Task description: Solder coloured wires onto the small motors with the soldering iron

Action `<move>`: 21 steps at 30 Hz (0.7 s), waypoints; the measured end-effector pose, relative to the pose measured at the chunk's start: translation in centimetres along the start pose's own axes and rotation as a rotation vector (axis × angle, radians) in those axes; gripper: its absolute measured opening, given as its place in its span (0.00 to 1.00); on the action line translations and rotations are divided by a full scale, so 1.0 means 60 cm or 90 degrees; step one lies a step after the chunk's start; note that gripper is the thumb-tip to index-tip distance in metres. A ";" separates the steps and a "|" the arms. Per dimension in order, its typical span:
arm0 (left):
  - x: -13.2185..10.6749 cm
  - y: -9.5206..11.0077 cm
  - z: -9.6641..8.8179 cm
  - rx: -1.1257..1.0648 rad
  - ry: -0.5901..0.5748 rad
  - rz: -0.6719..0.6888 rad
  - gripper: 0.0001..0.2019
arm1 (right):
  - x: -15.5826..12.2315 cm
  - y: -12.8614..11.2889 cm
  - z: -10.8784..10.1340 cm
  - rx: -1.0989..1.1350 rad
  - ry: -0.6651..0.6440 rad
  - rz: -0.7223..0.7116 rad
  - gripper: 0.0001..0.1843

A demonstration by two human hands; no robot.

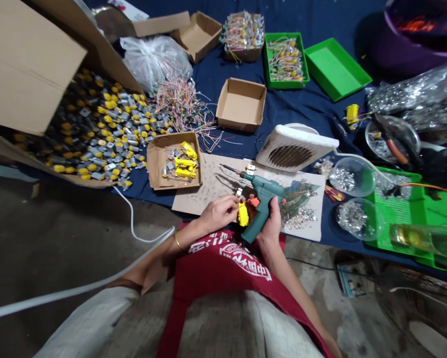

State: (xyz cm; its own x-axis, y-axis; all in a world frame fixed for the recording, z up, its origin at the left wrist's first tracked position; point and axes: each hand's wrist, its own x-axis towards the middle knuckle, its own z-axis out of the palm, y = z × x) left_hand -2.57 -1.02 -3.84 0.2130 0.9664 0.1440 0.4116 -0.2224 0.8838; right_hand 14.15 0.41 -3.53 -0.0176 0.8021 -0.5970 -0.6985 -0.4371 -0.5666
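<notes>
My left hand (219, 213) is closed around a small yellow motor part (242, 215), held just above my lap. My right hand (271, 222) grips the handle of a green soldering gun (262, 196), whose metal tip (228, 170) points left over a cardboard work sheet (208, 191). The gun's orange trigger sits right beside the yellow part. A small cardboard box (156, 164) with several finished yellow motors stands just left of the sheet.
A large tipped carton (29, 74) spills several yellow-and-silver motors (104, 129) at the left. Loose wires (180, 102), empty boxes (241, 104), green trays (337, 67), a white fan (294, 146), clear bowls of metal bits (352, 176) and a white cable (134, 219) surround the sheet.
</notes>
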 end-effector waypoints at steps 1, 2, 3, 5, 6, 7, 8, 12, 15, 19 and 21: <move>0.001 0.000 -0.001 0.013 -0.002 0.012 0.05 | 0.000 0.000 0.000 0.003 0.003 0.002 0.29; 0.001 0.000 -0.003 0.024 -0.003 0.025 0.05 | -0.001 0.000 0.001 0.006 0.005 0.004 0.29; 0.002 0.001 -0.004 0.034 -0.005 0.038 0.06 | -0.001 -0.001 0.001 0.010 0.008 0.006 0.29; 0.004 0.003 -0.008 0.044 -0.012 0.058 0.06 | -0.002 -0.002 0.002 0.011 0.012 0.006 0.29; 0.005 0.004 -0.010 0.045 -0.019 0.061 0.07 | -0.003 -0.002 0.003 0.008 0.013 0.003 0.29; 0.006 0.005 -0.012 0.045 -0.028 0.061 0.07 | -0.003 -0.002 0.003 0.004 0.014 0.000 0.29; 0.007 0.006 -0.013 0.046 -0.037 0.058 0.07 | -0.003 -0.002 0.003 0.001 0.015 -0.003 0.28; 0.009 0.008 -0.015 0.057 -0.050 0.054 0.07 | -0.004 -0.003 0.003 0.004 0.019 -0.003 0.28; 0.009 0.007 -0.015 0.057 -0.053 0.057 0.08 | -0.004 -0.003 0.002 0.002 0.012 0.001 0.28; 0.007 0.006 -0.015 0.087 -0.060 0.068 0.10 | -0.004 -0.002 0.003 -0.006 0.015 0.010 0.28; 0.006 0.005 -0.016 0.097 -0.062 0.075 0.10 | -0.006 -0.003 0.005 -0.015 0.023 -0.001 0.28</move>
State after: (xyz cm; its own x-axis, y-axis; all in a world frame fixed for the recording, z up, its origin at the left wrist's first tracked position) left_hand -3.21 -0.59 -3.06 0.3486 0.9175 0.1917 0.5069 -0.3566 0.7848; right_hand 14.06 0.33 -3.05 0.0089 0.7879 -0.6158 -0.6820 -0.4456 -0.5800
